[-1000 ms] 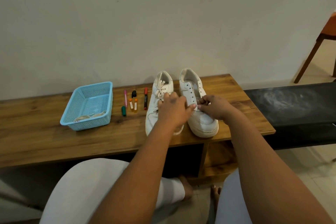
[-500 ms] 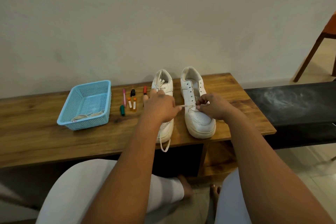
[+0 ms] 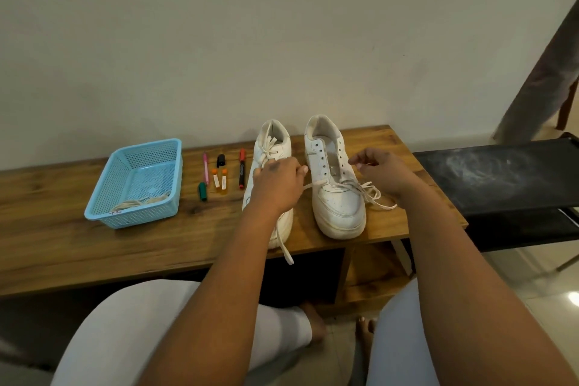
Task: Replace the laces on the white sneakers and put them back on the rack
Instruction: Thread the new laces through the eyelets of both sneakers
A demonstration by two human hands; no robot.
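Soft, even indoor light; faint shadows. Glare on floor tiles (image 3: 575,299), lower right. Wide-angle bowing at edges. Focus sharp centre frame.

On the bench (image 3: 62,247), basket (image 3: 138,182) sits left, markers (image 3: 222,175) between, sneakers (image 3: 335,178) right, seemingly side by side.

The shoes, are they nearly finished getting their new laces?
Not yet. The left sneaker looks laced up to the top, its lace end dangling off the bench. On the right sneaker, the lace crosses only the lowest holes; the left hand pinches one end. Upper holes and racking remain.
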